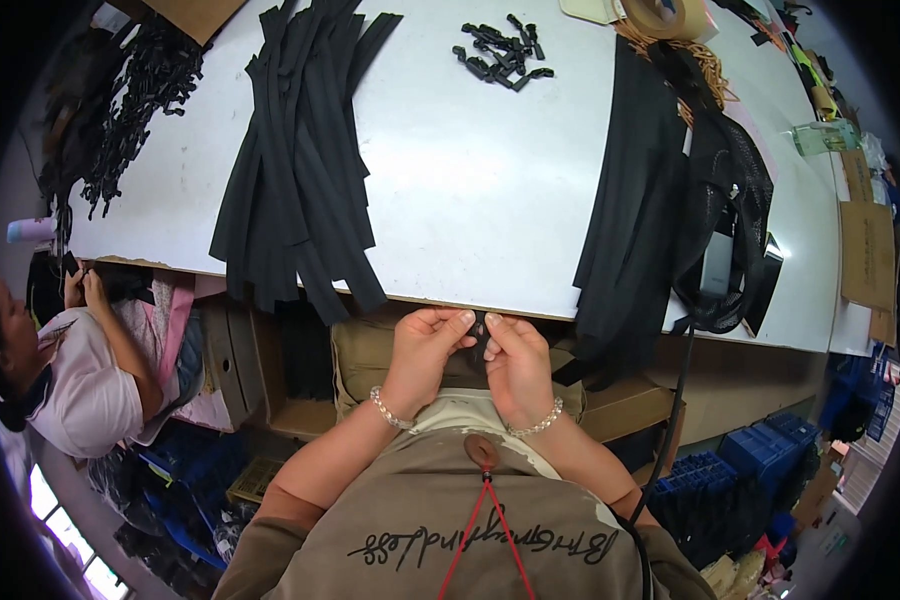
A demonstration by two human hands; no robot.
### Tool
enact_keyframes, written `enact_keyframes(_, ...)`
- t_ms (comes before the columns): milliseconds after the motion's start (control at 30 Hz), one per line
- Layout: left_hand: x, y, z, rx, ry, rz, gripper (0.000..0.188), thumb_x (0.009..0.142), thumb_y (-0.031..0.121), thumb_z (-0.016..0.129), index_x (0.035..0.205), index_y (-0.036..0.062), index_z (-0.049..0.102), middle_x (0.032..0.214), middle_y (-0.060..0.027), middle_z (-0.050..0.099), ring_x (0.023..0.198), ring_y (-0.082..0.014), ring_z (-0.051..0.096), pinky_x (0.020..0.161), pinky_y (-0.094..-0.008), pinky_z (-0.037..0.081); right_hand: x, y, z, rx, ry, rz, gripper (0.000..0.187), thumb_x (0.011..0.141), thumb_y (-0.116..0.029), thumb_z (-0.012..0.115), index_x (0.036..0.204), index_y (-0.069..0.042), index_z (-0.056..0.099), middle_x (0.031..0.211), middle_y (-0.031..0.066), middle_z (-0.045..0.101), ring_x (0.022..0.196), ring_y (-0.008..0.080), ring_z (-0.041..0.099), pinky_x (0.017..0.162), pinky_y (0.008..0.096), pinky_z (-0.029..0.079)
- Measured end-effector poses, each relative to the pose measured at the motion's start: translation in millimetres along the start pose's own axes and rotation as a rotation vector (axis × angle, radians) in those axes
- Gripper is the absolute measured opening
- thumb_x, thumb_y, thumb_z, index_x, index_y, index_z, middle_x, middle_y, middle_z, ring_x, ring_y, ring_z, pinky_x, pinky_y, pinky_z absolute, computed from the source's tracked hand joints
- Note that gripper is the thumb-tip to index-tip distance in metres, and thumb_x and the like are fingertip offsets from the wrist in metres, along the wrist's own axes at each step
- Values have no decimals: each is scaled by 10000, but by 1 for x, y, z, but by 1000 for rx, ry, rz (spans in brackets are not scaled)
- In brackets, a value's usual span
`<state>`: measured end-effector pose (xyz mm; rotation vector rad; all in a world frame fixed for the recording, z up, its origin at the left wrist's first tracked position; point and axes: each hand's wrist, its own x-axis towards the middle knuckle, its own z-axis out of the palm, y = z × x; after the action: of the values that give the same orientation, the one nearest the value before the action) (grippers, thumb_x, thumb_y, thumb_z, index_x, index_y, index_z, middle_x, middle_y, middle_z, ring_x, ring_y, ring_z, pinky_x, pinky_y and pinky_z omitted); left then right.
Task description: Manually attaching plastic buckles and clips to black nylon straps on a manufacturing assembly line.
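Observation:
At the table's near edge my left hand (423, 355) and my right hand (516, 362) meet, thumbs and fingertips pinched together. Between them is a small dark piece (480, 328), mostly covered by the fingers; its kind I cannot make out. A loose bundle of long flat black strips (295, 150) lies to the left, its ends hanging over the edge. Another stack of black strips (630, 190) lies on the right and also overhangs. Several small black parts, like zipper pulls (503, 52), are heaped at the far middle of the white table (450, 190).
Black mesh material (730, 190) lies beside the right stack, near a phone-like object (716, 265). A tape roll (660, 15) is at the far right. A tangle of small black parts (140, 95) lies far left. A co-worker (95, 370) sits at left. Blue crates (760, 455) stand below right.

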<state>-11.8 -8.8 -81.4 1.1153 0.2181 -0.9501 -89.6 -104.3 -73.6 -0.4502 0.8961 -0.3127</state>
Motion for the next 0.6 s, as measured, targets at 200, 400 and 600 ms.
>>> enact_keyframes(200,-14,9,0,131,-61,136,95,832,23,636,910,-31,624,862,-59,645,757,-85,597,679,-214,511,-12,-11,-3,-168,-164,-96,71,843,-13,608,906,19,608,791,20,590,650,63,505,588,196,429)
enact_keyframes(400,-30,18,4,196,-179,398,100,809,-34,640,907,-20,632,895,-60,647,798,-87,597,700,-206,496,-26,-15,-2,-278,-357,-401,92,814,64,602,898,28,616,889,53,595,737,83,537,657,201,453)
enact_keyframes(600,-35,21,6,243,-229,492,105,795,-54,640,896,-29,629,925,-80,645,828,-107,599,732,-220,494,-29,-18,-4,-338,-411,-514,119,793,92,609,888,21,619,932,68,580,781,97,537,687,205,448)
